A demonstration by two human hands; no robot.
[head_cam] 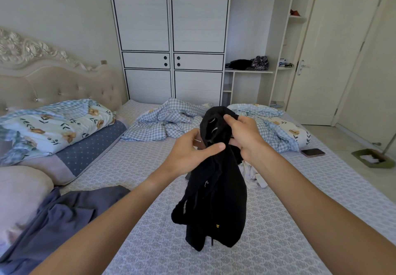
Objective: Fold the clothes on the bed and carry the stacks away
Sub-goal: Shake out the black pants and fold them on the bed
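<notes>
A white wardrobe [171,39] with black-lined doors stands against the far wall. Beside it, open shelves [249,71] hold dark and patterned bundles. A cream door [334,56] with a metal handle [301,66] is shut at the right. A tufted headboard [53,82] with carved trim rises at the left. A phone [313,152] lies near the mattress edge. On the floor rests a green dustpan [371,158].

Head view (wide-angle), down over bed [278,221].
</notes>
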